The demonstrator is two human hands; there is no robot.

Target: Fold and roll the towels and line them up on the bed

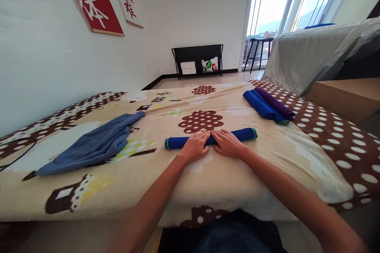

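Your L hand (195, 145), R hand (228, 143): flat on roll (178, 142), no grab
Rolls (263, 107) nr blanket's (160, 197) R edge: done
L-side cloth (89, 142): loose

Bright daylight glares through the window (274, 0) (almost white); edges stretch.

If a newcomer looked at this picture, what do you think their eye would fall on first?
Probably the rolled blue cloth near the middle, lying across the patterned blanket with the left hand and right hand on it side by side. Next might come the red scroll with white characters on the left wall, then the purple roll beside blue rolls on the blanket's right side.
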